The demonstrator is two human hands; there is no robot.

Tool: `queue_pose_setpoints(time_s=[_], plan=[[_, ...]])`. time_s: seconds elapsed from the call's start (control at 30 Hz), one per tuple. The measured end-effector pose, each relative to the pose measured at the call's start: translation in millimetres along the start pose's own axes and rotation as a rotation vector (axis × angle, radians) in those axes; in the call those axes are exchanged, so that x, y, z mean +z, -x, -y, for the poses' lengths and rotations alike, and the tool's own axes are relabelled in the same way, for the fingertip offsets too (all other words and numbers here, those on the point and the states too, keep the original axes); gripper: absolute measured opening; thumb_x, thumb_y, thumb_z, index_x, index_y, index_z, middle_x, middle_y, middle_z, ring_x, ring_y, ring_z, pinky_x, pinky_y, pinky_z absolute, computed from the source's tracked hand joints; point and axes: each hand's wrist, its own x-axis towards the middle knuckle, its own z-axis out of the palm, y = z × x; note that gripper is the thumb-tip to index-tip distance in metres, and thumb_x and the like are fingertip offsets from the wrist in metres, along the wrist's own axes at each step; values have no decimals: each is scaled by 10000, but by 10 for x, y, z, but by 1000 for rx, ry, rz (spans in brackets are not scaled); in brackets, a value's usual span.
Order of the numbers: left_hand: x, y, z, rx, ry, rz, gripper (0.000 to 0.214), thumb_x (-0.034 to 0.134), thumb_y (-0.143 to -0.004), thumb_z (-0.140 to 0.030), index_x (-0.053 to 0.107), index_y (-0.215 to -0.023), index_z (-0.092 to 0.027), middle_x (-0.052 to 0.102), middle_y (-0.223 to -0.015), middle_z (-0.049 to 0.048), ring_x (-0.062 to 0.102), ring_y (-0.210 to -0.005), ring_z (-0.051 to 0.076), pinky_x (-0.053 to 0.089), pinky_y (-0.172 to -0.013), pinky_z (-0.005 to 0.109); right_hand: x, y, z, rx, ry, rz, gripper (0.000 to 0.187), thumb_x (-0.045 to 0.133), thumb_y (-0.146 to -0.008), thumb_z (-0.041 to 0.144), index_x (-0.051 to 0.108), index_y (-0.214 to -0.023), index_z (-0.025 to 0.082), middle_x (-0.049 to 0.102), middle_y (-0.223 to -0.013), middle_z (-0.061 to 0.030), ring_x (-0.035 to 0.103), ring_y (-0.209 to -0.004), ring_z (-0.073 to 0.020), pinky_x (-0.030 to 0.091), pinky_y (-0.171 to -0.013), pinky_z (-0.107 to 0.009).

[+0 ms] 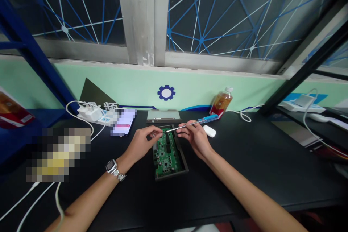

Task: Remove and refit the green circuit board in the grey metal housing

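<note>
A green circuit board [166, 156] lies in a dark open metal case [181, 154] in the middle of the black table. My right hand [198, 137] grips a screwdriver [208, 119] with a clear blue handle, held at a low slant with its tip pointing left over the far end of the board. My left hand [141, 142] is beside that tip, thumb and fingers pinched together. Whatever is between those fingers is too small to make out. A watch [111, 166] and a metal bracelet are on the left wrist.
A flat metal plate [163, 116] lies behind the case. To the right are a small white case [209, 131] and a drink bottle [221, 102]. A phone [123, 123], a power strip [104, 116] with cables, and a blurred-out object [59, 154] are on the left.
</note>
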Motion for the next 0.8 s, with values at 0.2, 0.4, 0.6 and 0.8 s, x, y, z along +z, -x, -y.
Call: queue_pose_setpoints(time_s=[0.2, 0.4, 0.6, 0.8], plan=[[26, 4, 3, 1, -3, -4, 176, 633, -908, -371, 727, -926, -224, 729, -827, 6, 654, -726, 159, 497, -700, 259, 27, 35, 6, -8, -23, 18, 254, 695, -823, 268, 453, -893, 236, 705, -880, -26, 731, -761, -187, 595, -698, -322], [34, -4, -23, 5, 1, -30, 148, 636, -903, -339, 706, -910, -208, 722, -832, 8, 642, -718, 152, 494, -690, 252, 25, 36, 23, -23, -36, 5, 253, 695, -821, 246, 453, -893, 236, 708, -869, -24, 732, -759, -192, 593, -684, -319], [19, 10, 9, 19, -26, -15, 135, 629, -916, -324, 692, -920, -204, 716, -856, 6, 639, -735, 141, 489, -711, 247, 21, 44, 23, -70, -12, 22, 268, 716, -825, 283, 460, -888, 233, 712, -868, -27, 736, -758, -198, 595, -666, -315], [21, 12, 22, 47, -55, 2, 124, 620, -924, -307, 681, -918, -199, 694, -836, 1, 617, -726, 136, 477, -707, 253, 20, 50, -5, -111, -7, 40, 272, 730, -825, 300, 477, -891, 222, 723, -875, -36, 743, -756, -213, 601, -651, -322]])
